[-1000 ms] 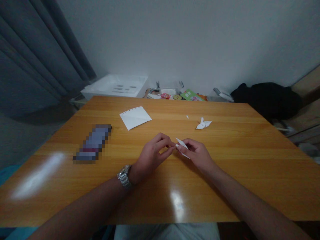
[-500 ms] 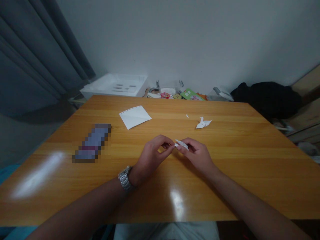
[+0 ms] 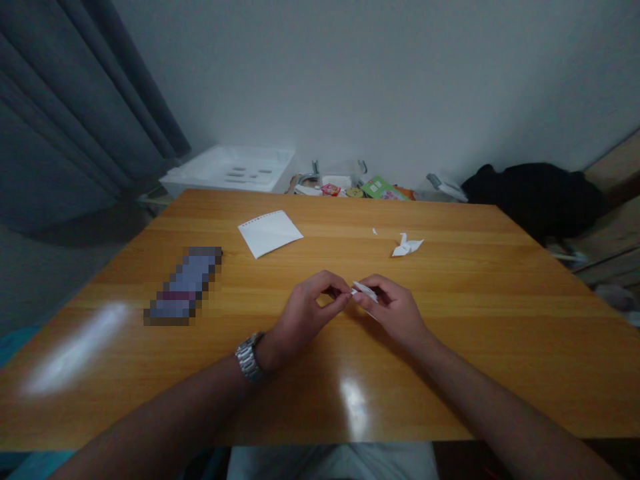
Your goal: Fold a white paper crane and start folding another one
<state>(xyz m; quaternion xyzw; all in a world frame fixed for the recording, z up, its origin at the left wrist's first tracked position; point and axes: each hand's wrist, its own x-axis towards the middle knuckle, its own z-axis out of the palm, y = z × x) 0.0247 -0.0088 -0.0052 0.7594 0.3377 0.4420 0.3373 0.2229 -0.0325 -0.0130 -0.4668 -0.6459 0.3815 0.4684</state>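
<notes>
Both my hands meet over the middle of the wooden table (image 3: 450,347). My left hand (image 3: 307,313), with a metal watch on its wrist, pinches one end of a small folded white paper piece (image 3: 365,291). My right hand (image 3: 395,310) holds the same paper from the other side, fingers curled round it. Most of the paper is hidden between the fingers. Further back on the right lies a small folded white paper figure (image 3: 407,246), with a tiny paper scrap (image 3: 375,232) near it.
A white torn notebook sheet (image 3: 270,233) lies at the back left of the table. A blurred dark oblong object (image 3: 184,285) lies to the left. Behind the table are a white tray (image 3: 230,170), small clutter (image 3: 350,189) and a black bag (image 3: 535,197).
The folded paper between my fingers has dropped from a raised, tilted pose to lower and flatter. Both hands have barely shifted.
</notes>
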